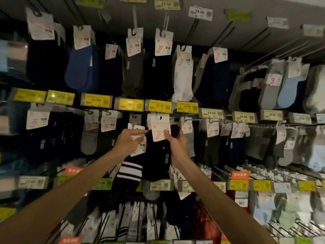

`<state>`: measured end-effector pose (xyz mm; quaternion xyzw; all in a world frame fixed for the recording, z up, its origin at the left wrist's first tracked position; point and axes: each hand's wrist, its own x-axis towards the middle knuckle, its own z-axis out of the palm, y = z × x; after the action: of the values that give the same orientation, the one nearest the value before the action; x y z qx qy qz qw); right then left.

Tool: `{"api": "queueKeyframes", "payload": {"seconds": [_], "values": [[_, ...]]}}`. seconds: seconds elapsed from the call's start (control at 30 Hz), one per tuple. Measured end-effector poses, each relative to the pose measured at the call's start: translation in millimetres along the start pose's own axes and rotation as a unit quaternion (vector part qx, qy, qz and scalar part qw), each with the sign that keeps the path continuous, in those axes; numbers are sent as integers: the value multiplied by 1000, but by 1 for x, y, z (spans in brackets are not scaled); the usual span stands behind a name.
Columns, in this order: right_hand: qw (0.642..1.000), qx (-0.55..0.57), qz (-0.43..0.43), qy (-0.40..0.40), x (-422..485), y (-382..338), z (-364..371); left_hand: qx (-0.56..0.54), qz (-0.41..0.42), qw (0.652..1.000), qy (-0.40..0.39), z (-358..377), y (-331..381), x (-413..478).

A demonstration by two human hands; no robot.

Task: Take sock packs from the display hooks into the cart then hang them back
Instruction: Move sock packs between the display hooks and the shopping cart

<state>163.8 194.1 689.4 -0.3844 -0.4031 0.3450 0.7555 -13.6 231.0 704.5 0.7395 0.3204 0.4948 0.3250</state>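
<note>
Your right hand (176,143) gripped the black sock pack (156,161) by its white card, thumb on the card face, mid-frame just under the yellow price tags (159,106). Your left hand (125,140) pinched the striped sock pack (130,170) by its card, touching the black one. Couldn't tell if either card sat on a hook.

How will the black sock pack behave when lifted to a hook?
Probably floppy: the black sock pack hangs limp below its card header and may swing. Likely light: the right hand pinches that card and carries it; the left hand holds a striped pack. The flat card seems stiff.
</note>
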Motion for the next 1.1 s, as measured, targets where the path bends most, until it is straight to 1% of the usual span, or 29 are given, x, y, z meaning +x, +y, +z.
{"api": "queueKeyframes", "payload": {"seconds": [0.1,0.2,0.33,0.47,0.63,0.77,0.87,0.93,1.0,1.03,1.1], "values": [[1000,20,12,15,6,0,2,-9,-4,1000,7,-3,2,6],[1000,29,-5,-12,2,0,-3,-23,7,1000,7,-4,2,6],[999,9,-31,-37,-3,-2,-1,-45,17,999,-12,-2,0,3],[999,11,-30,-9,7,-5,11,-65,23,998,-9,-5,3,7],[1000,4,4,24,24,2,18,-51,17,998,-21,-9,-4,15],[998,-26,-20,51,33,5,19,-36,17,999,-21,-10,-14,18],[993,-90,-53,62,41,6,17,-13,10,1000,-18,-9,-24,21],[975,-179,-112,65,46,10,14,-1,3,1000,5,-7,-31,24],[941,-288,-162,66,57,17,12,2,-7,999,33,-6,-38,26],[921,-344,-172,62,64,22,12,-1,-14,999,43,-5,-41,28],[880,-448,-151,53,77,30,15,-11,-30,998,54,-4,-46,31]]}}
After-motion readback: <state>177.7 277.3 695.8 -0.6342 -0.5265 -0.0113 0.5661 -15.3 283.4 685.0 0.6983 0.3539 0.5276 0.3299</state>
